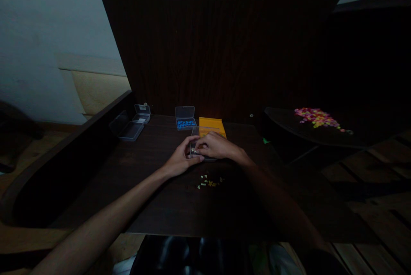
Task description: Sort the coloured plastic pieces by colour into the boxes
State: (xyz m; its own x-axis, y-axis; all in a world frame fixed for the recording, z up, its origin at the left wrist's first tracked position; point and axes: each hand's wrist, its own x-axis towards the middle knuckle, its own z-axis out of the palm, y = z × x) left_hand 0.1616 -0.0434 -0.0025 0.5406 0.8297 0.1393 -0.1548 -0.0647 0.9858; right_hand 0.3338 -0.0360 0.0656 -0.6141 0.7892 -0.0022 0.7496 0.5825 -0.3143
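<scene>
My left hand [180,159] curls around the left side of a small clear plastic box [210,160], thumb along the front and fingers behind. Over the inside of this box my right hand [214,145] reaches in, fingertips pinched together. A few tiny pale pieces show by those fingertips; whether one is between them is too small to tell. The box's clear lid stands raised at the back. On the table nearer me lie several loose small pieces [210,182], pale green and yellow. Directly behind the box is an open yellow case [210,122], partly hidden by my right hand.
A clear box of blue pieces [186,124] stands open behind my left hand. Two more open clear boxes [131,131] sit at the left by the raised side panel [80,138]. On a dark surface at the right lies a pile of colourful pieces [317,118].
</scene>
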